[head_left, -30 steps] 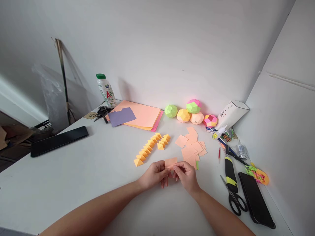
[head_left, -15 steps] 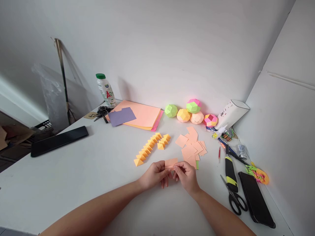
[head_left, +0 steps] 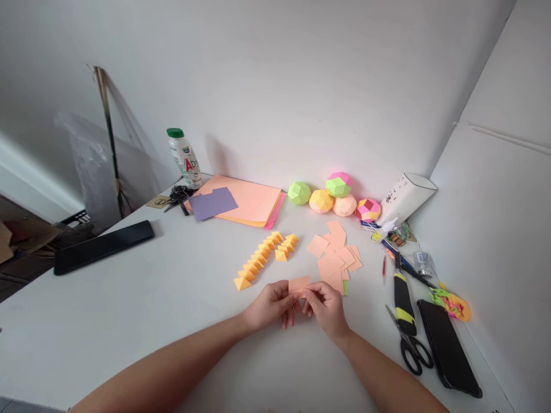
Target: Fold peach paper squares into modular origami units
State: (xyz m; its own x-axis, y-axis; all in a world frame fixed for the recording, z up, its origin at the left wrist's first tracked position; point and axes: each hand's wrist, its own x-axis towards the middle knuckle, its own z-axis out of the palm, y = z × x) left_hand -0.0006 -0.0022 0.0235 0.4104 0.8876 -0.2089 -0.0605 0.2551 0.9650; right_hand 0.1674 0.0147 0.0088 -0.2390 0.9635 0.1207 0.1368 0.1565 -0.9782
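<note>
Between my two hands is a small piece of peach paper (head_left: 299,283), its lower part creased or folded over. My left hand (head_left: 274,304) pinches its left side with thumb and fingers. At the right end, my right hand (head_left: 326,307) grips the lower edge in a pinch. A loose pile of peach paper pieces (head_left: 331,264) lies just beyond my right hand, with a bit of green paper (head_left: 345,288) under it. Farther off to the left stand a long row of folded orange paper units (head_left: 257,261) and a shorter orange row (head_left: 286,249).
Faceted paper balls (head_left: 321,201) sit by the wall. Peach sheets (head_left: 253,201) lie under a purple piece (head_left: 213,204), near a bottle (head_left: 186,160). Scissors (head_left: 411,347), a utility knife (head_left: 403,301), a phone (head_left: 450,350) and a glue bottle (head_left: 383,230) are at right; a black slab (head_left: 104,246) is at left.
Almost nothing differs. Both hands keep their pinch on the peach paper, and the objects on the table stay where they were.
</note>
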